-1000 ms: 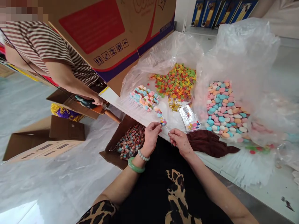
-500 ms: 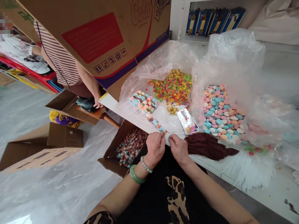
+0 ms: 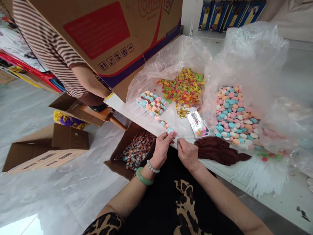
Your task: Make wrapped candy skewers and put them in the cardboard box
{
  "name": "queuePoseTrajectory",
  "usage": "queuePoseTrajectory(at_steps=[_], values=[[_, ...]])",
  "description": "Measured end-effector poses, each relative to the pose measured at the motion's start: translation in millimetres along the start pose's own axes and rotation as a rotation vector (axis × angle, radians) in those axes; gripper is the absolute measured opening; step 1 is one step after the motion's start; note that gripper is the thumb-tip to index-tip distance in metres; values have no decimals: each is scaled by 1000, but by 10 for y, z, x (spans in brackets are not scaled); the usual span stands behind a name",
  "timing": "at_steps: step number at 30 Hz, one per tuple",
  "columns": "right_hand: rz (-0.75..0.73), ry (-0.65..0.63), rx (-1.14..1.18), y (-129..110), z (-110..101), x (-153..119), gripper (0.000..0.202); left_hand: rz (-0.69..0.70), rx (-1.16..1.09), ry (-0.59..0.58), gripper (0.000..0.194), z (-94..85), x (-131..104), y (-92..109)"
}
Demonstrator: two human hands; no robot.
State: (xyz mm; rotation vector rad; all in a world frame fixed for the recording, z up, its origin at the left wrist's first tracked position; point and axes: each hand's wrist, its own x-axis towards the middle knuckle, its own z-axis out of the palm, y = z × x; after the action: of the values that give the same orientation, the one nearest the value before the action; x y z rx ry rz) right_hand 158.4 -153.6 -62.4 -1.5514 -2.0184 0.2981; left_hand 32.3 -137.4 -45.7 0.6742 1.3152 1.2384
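Observation:
My left hand (image 3: 161,147), with a bead bracelet and a green bangle, is closed on the near end of a candy skewer (image 3: 164,124). Pastel and dark pieces show along the skewer, which points away over the table edge. Close beside it, my right hand (image 3: 187,152) is closed in a pinch, and what lies between its fingertips is hidden. Beyond the hands are a pile of candy skewers (image 3: 151,103), gold twist ties (image 3: 183,112) and a stack of printed cards (image 3: 198,124). A dark brown cloth (image 3: 221,150) lies by my right hand.
Ring candies (image 3: 183,86) and pastel candies (image 3: 233,114) lie in clear plastic bags. White sticks (image 3: 261,178) are at the right. Below the table edge, a carton (image 3: 114,160) holds finished skewers. A large cardboard box (image 3: 117,39) stands at back left, with a person in a striped top (image 3: 52,45) behind.
My left hand has turned, its fingers now reaching further along the skewer's near end. My right hand stays closed beside it. The view has shifted slightly, and the person in stripes has leaned toward the box.

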Motion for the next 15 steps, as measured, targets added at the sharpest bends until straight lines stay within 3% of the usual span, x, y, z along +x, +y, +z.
queuePoseTrajectory(at_steps=[5, 8, 12, 15], values=[[-150, 95, -153, -4, 0, -3, 35, -35, -89, 78, 42, 140, -64, -76], [-247, 194, -226, 100, -5, -41, 39, -34, -113, 18, 45, 214, -114, -139], [-311, 227, -311, 362, 179, -12, 41, -141, -69, -65, 42, 195, 31, -112], [-350, 248, -308, 422, 309, -27, 35, -237, -58, -27, 48, 137, 61, -38]])
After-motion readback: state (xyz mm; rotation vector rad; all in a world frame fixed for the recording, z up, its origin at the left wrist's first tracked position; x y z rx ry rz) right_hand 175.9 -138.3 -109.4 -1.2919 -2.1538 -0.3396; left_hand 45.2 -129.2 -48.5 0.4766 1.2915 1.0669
